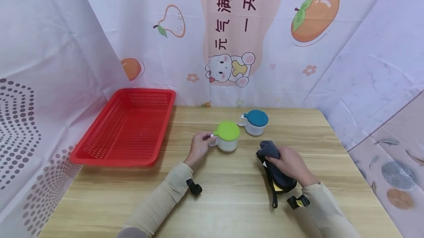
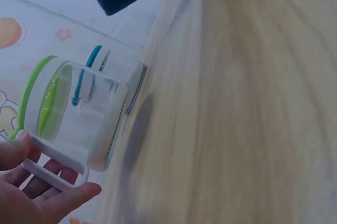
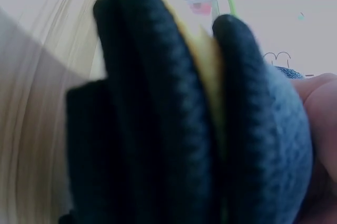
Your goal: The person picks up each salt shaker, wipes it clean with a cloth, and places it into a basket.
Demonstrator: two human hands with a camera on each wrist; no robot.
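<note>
1. Red basket (image 1: 114, 162): on the bench (image 1: 215, 208), nine o'clock from the green-lidded jar (image 1: 227, 138).
2. Left hand (image 1: 199, 146): pinches that jar's handle (image 2: 64, 159).
3. Blue-lidded jar (image 1: 255, 123): at its two o'clock, unheld.
4. Right hand (image 1: 292, 162): grips dark fabric item (image 1: 280, 176), four o'clock; grasping seems done, release left.

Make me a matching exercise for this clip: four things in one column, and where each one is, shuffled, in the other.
Things
1. red basket
2. green-lidded container
3. blue-lidded container
4. dark cloth item

Places
A. held in the right hand
B. beyond and to the right of the other container
C. toward the left side of the table
D. gripped at its handle by the left hand

Pairs: 1-C, 2-D, 3-B, 4-A
</note>
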